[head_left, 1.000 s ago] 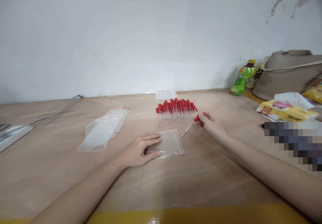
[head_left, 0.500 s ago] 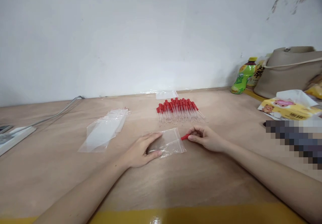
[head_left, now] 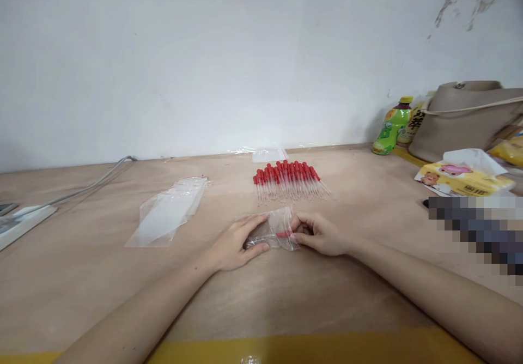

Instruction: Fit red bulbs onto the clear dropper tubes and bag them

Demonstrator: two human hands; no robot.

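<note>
A small clear zip bag (head_left: 279,223) lies on the table in front of me, its mouth facing right. My left hand (head_left: 241,242) holds the bag at its closed end, fingers along the far edge and thumb along the near edge. Inside the bag is a dropper with a red bulb (head_left: 284,234); its thin tube is hard to make out through the plastic. At the mouth, my right hand (head_left: 321,233) pinches the bulb's end, fingertips partly within the opening. Just beyond, several red-bulbed droppers (head_left: 286,174) lie side by side in a fan, tubes toward me.
Left of my hands lies a fanned stack of clear bags (head_left: 167,214). A grey cable (head_left: 102,180) runs to a white object at far left. On the right are a green bottle (head_left: 393,127), a beige bag (head_left: 457,121) and a yellow tissue pack (head_left: 461,179).
My right hand has moved left to the bag's mouth, pushing the dropper deeper so its red bulb is now inside. The bag has crumpled slightly. My left hand has shifted a little right.
</note>
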